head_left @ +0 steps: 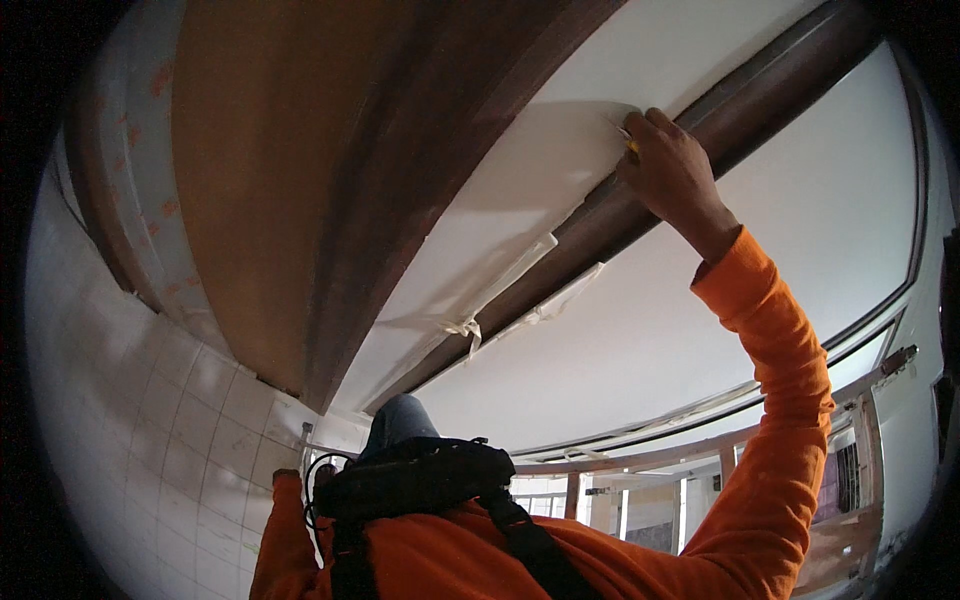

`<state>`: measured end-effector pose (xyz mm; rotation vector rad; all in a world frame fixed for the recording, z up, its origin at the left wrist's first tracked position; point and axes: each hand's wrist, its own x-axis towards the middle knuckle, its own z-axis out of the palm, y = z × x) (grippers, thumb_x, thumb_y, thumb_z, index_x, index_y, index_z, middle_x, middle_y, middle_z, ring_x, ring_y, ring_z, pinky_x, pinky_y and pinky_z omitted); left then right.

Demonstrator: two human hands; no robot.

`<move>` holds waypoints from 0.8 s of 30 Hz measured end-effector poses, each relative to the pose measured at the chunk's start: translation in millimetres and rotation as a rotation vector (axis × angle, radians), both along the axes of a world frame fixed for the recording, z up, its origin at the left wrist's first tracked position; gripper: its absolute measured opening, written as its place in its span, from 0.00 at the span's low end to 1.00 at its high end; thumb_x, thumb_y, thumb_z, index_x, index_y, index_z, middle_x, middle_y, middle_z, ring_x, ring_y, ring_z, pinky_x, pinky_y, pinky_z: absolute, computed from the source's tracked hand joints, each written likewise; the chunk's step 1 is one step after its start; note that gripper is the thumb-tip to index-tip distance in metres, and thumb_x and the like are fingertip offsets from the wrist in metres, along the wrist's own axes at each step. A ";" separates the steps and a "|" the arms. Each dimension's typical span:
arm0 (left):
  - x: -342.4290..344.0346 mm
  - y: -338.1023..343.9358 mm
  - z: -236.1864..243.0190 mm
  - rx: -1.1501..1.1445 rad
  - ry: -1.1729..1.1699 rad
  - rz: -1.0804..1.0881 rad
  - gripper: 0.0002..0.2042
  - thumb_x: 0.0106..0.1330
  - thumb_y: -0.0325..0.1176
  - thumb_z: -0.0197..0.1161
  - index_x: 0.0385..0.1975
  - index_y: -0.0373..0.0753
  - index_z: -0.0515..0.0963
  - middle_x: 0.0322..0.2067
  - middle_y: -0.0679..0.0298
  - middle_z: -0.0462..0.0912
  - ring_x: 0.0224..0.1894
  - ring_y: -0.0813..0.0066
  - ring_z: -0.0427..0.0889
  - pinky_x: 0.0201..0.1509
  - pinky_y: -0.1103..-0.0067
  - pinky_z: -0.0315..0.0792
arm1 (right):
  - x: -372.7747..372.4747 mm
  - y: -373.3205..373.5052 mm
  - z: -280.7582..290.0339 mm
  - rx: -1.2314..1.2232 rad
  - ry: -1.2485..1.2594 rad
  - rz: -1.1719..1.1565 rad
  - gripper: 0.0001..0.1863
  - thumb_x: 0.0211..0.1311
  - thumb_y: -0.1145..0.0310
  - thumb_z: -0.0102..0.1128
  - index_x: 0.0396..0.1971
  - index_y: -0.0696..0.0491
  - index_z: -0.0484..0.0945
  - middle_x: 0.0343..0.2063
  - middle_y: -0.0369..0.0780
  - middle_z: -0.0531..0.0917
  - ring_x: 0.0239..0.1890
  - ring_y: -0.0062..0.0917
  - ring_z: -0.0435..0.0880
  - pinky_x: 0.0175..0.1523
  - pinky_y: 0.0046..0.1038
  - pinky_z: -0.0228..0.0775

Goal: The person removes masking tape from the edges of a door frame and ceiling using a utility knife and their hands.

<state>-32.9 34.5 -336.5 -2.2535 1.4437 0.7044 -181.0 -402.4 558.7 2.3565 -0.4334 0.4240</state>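
My right hand [672, 170] is raised to the white panel [560, 150], right at the edge of a dark brown wooden strip [760, 85]. Its fingers are closed around a small tool with a yellow part [631, 147] and a thin tip against the panel; the rest of the tool is hidden in the fist. Loose pale tape or film [465, 326] hangs partly peeled along both sides of the same strip. Low on the left, my left hand [286, 474] shows only a sliver past its orange sleeve, and its fingers are hidden.
A wide brown board [265, 180] with a darker border runs along the left. White wall tiles [185, 440] lie beyond it. On the right are another white panel [800, 220] and a wooden frame with rails [860, 450]. A black strapped pack [415, 480] sits on my chest.
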 end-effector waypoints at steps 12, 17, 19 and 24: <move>-19.9 17.4 -0.5 -0.033 0.023 0.120 0.11 0.69 0.39 0.57 0.38 0.50 0.89 0.43 0.67 0.90 0.50 0.66 0.88 0.50 0.64 0.79 | -37.2 -1.2 14.9 0.236 0.064 0.196 0.13 0.57 0.73 0.63 0.43 0.56 0.79 0.41 0.46 0.80 0.44 0.45 0.83 0.47 0.42 0.78; -14.9 21.3 2.3 -0.139 0.008 -0.003 0.11 0.68 0.39 0.58 0.36 0.50 0.88 0.41 0.65 0.90 0.47 0.63 0.88 0.49 0.64 0.79 | -25.1 -3.4 5.5 0.159 0.096 0.083 0.13 0.58 0.74 0.62 0.44 0.54 0.80 0.42 0.45 0.79 0.44 0.44 0.84 0.46 0.44 0.79; -12.5 13.7 5.8 -0.236 0.074 0.311 0.11 0.68 0.39 0.58 0.35 0.49 0.89 0.40 0.63 0.90 0.46 0.62 0.89 0.48 0.64 0.80 | -22.2 3.0 9.7 0.082 0.153 -0.002 0.13 0.59 0.76 0.59 0.45 0.53 0.80 0.40 0.46 0.80 0.42 0.45 0.85 0.45 0.44 0.80; -1.6 -2.2 16.5 -0.238 0.190 0.221 0.11 0.67 0.38 0.58 0.35 0.48 0.89 0.41 0.61 0.90 0.45 0.61 0.89 0.48 0.64 0.81 | -5.6 5.7 15.2 -0.034 0.263 -0.038 0.11 0.61 0.77 0.58 0.43 0.52 0.81 0.39 0.46 0.84 0.40 0.45 0.86 0.45 0.43 0.80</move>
